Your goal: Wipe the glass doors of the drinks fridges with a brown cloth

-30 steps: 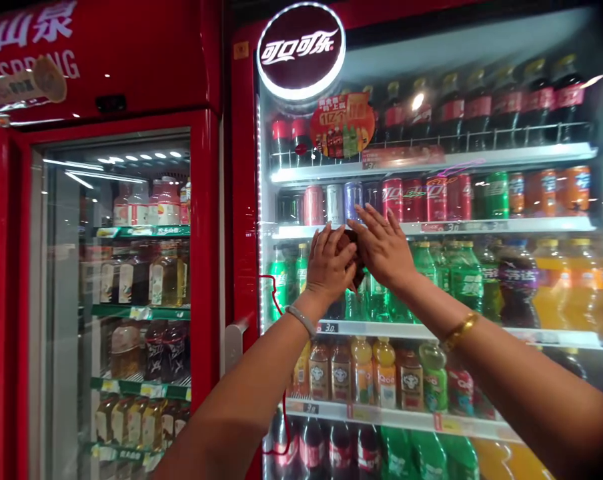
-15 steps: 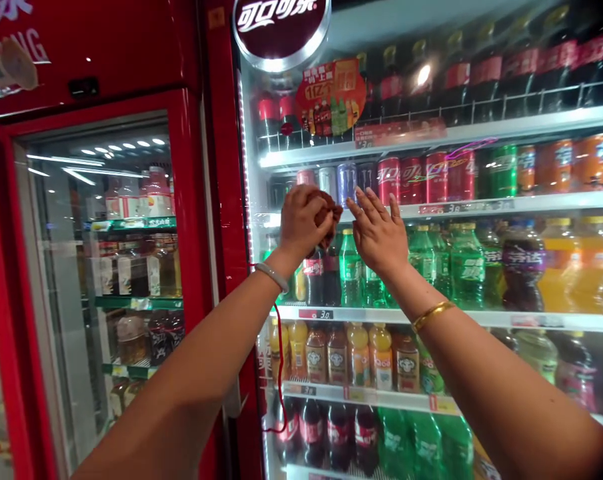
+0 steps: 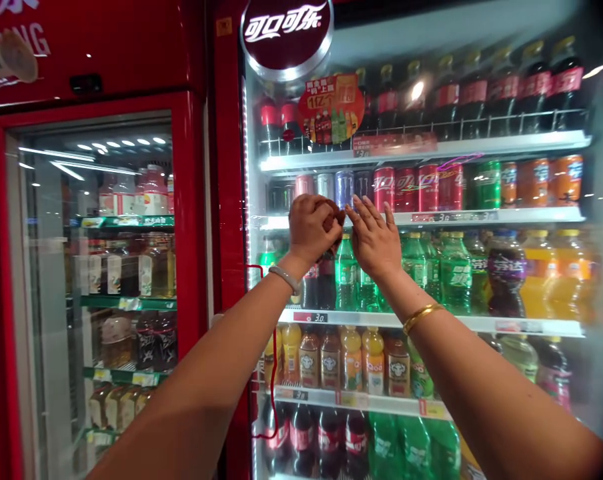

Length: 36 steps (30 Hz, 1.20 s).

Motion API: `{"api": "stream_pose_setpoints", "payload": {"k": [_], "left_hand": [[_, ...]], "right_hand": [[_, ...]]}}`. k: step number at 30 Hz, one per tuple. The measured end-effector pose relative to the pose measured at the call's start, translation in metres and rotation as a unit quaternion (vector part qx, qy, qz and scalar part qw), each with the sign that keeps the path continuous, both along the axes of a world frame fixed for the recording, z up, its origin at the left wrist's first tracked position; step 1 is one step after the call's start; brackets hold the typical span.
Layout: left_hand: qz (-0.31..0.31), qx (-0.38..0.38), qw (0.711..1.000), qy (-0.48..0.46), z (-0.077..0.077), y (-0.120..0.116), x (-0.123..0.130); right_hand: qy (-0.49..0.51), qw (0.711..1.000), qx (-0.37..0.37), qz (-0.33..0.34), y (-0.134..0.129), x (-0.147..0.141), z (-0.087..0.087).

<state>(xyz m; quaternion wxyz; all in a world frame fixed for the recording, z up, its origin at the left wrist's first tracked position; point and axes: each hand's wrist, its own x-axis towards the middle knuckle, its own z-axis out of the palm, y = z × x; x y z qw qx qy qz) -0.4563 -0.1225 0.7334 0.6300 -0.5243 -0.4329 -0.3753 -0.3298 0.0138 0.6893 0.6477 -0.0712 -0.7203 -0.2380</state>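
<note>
Head view. Left hand [image 3: 309,230]: fingers curled round a bunched brown cloth [image 3: 338,219], at the front of the right-side red cooler [image 3: 230,153]. Right hand [image 3: 376,239]: just right of the cloth, empty, fingers extended, slightly spread. Far: green bottles [image 3: 455,270], shelved.

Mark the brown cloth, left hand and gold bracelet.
Brown cloth [image 3: 338,215]: head view, on its exposed crumpled part.
Left hand [image 3: 306,229]: head view, on the back.
Gold bracelet [image 3: 422,314]: head view, mid-band.
</note>
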Motion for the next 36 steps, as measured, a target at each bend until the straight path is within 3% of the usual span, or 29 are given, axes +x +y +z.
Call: {"api": "stream_pose_setpoints", "payload": {"k": [5,11,18,23,26,29,32,34,36], "left_hand": [[0.013,-0.155,0.982,0.111,-0.013,0.006,0.008],[0.018,-0.106,0.992,0.063,-0.014,0.003,0.008],[-0.005,-0.104,0.994,0.045,-0.011,0.007,0.011],[-0.002,-0.058,0.998,-0.016,-0.034,0.031,0.039],[-0.002,-0.098,0.994,0.041,-0.043,0.043,0.052],[-0.009,-0.129,0.988,0.086,-0.03,0.045,0.054],[-0.027,-0.062,0.998,0.004,-0.014,0.049,0.059],[-0.036,-0.025,0.998,-0.035,-0.013,0.056,0.065],[-0.034,-0.045,0.998,-0.004,-0.017,0.061,0.07]], "right_hand": [[-0.002,1.0,0.005,0.009,0.004,-0.001,-0.001],[-0.009,1.0,0.025,0.001,0.007,0.004,0.002],[-0.125,0.984,0.114,-0.049,0.032,0.05,0.017],[-0.091,0.989,0.087,-0.072,0.039,0.051,0.014],[-0.049,0.994,0.058,-0.075,0.038,0.048,0.011],[-0.013,0.997,0.029,-0.073,0.038,0.049,0.01],[0.017,0.998,0.01,-0.066,0.041,0.051,0.01],[0.035,0.998,-0.005,-0.058,0.045,0.05,0.01],[0.056,0.997,-0.021,-0.046,0.049,0.049,0.01]]}}
